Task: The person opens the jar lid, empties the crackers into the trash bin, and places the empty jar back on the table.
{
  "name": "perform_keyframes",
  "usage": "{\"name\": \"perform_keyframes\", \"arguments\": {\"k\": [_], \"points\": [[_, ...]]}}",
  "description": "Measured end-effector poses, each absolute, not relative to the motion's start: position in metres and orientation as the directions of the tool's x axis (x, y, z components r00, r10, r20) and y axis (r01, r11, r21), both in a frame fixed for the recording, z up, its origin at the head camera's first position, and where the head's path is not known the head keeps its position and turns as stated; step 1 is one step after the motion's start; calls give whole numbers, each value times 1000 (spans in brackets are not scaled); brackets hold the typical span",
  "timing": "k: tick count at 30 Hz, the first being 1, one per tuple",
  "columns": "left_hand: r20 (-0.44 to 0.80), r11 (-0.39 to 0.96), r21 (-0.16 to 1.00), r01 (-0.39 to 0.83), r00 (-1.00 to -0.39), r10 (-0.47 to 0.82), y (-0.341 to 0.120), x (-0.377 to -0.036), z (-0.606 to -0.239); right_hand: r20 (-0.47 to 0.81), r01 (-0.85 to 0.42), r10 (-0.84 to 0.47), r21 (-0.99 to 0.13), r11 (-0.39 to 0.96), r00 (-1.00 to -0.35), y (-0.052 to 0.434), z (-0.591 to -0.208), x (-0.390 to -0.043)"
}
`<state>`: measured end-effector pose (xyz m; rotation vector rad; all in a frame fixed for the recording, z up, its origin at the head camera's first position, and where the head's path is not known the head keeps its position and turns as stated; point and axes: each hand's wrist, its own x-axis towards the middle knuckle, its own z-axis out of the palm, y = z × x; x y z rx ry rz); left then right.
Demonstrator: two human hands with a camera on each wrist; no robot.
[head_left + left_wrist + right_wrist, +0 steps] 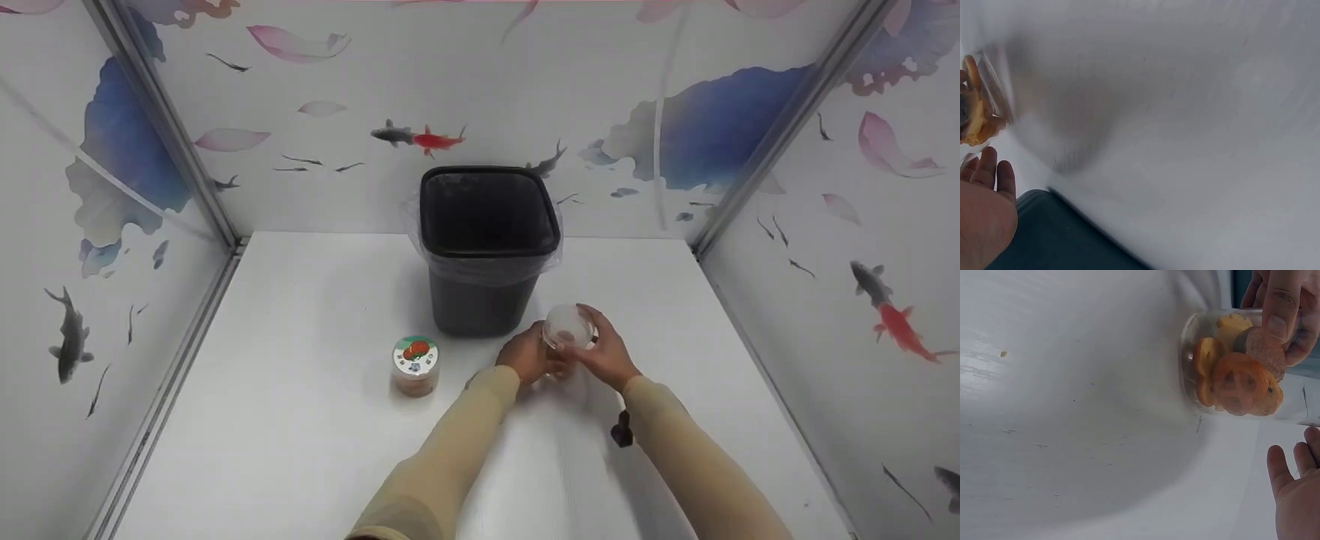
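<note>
A clear jar [1192,371] holds small orange and brown biscuit-like pieces [1241,382], one bearing a face. In the head view its translucent white lid [568,324] faces up, between both hands. My left hand [527,354] grips the jar's body from the left; in the right wrist view its thumb presses the side wall. From the right, my right hand [609,354] holds the lid by the rim, its thumb at the front and fingers behind. Several of its fingers [1278,467] stretch out beside the jar. The left wrist view cuts off most of the jar.
Left of my hands stands another jar [415,379] with a printed white and green lid. A black bin [480,300] with a clear liner [487,270] is just behind them. Patterned white panels [322,195] enclose the white table [300,450] on three sides.
</note>
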<state>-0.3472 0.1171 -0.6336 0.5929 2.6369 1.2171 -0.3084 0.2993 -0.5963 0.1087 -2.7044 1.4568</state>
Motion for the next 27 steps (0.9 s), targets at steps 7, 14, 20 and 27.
{"name": "perform_keyframes", "arguments": {"k": [7,14,20,27], "points": [[-7,601,752,271,-909,417,117,-346,-633,114,-91,10,-840,535,-993,312,-594,-306],[-37,629,733,259,-909,416,117,-345,-629,121,-31,134,-845,534,-984,339,-593,-306],[-73,648,726,230,-911,406,117,-345,-626,30,115,241,-816,566,-970,366,-609,-302],[-57,657,711,252,-910,411,118,-345,-629,-31,214,283,-733,646,-959,382,-629,-293]]}}
